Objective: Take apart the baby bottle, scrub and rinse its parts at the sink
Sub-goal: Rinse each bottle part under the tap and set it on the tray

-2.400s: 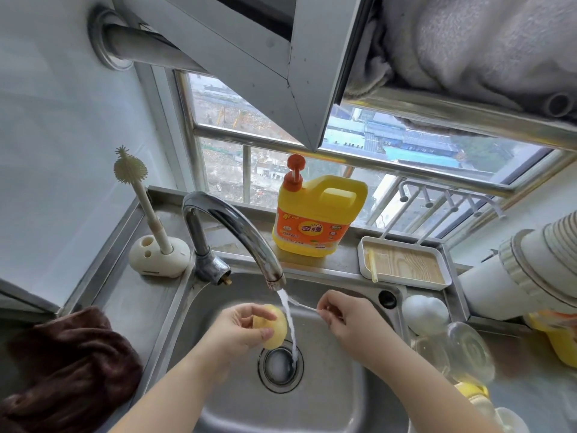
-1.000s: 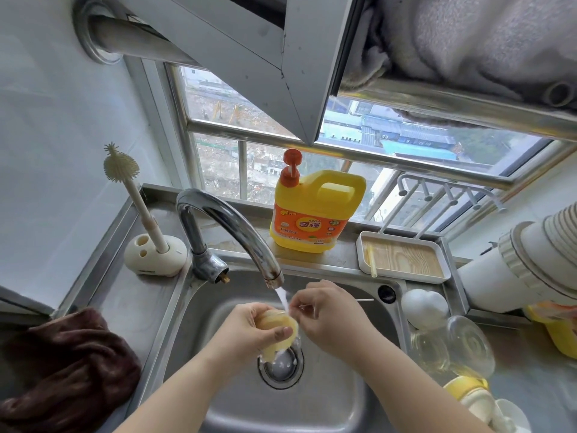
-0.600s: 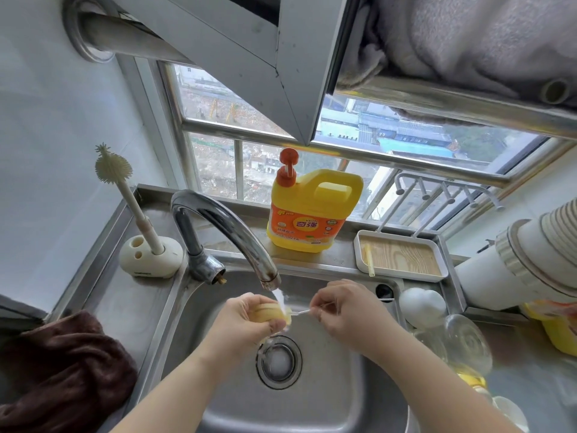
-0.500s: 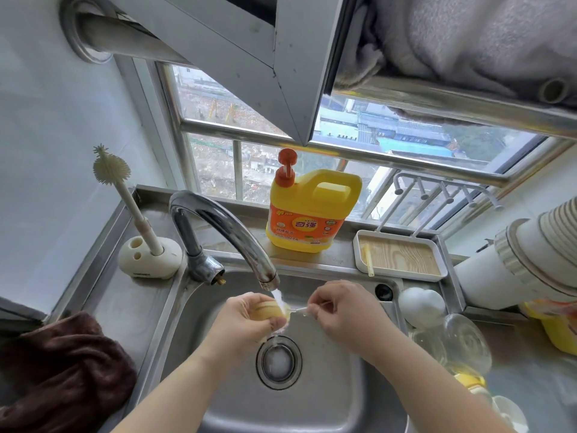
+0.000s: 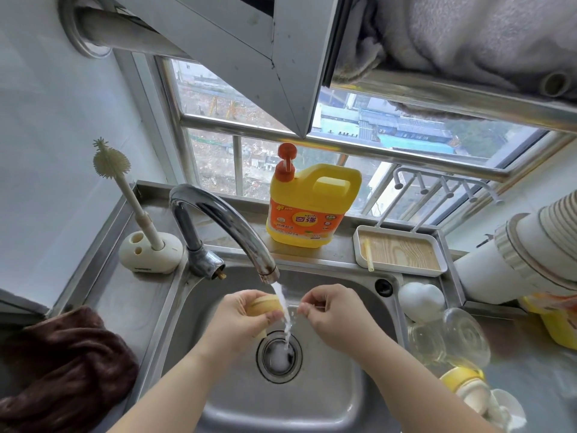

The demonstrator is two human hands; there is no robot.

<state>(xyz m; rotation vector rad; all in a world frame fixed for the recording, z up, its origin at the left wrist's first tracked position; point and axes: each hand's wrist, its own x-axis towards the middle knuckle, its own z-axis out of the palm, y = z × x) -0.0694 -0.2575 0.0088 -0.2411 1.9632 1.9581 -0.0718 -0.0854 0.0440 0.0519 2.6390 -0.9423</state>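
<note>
Over the steel sink (image 5: pixel 340 392) my left hand (image 5: pixel 237 320) grips a small yellow bottle part (image 5: pixel 265 304) right beside the water stream (image 5: pixel 284 310) from the tap (image 5: pixel 224 220). My right hand (image 5: pixel 334 314) pinches a thin white brush stick (image 5: pixel 315 305) just right of the stream; its tip is hidden. On the counter to the right lie the clear bottle body (image 5: pixel 449 339) and a yellow ring with a teat (image 5: pixel 468 389).
A bottle brush (image 5: pixel 125 189) stands in its holder (image 5: pixel 150 251) at back left. A yellow detergent jug (image 5: pixel 312 207) and a white tray (image 5: pixel 399 254) sit behind the sink. A brown cloth (image 5: pixel 62 370) lies at left, a white egg-shaped thing (image 5: pixel 421 300) at right.
My hands drew together under the tap and the thin stick went to the yellow part. Since half a second ago my right hand has pulled slightly right, away from it.
</note>
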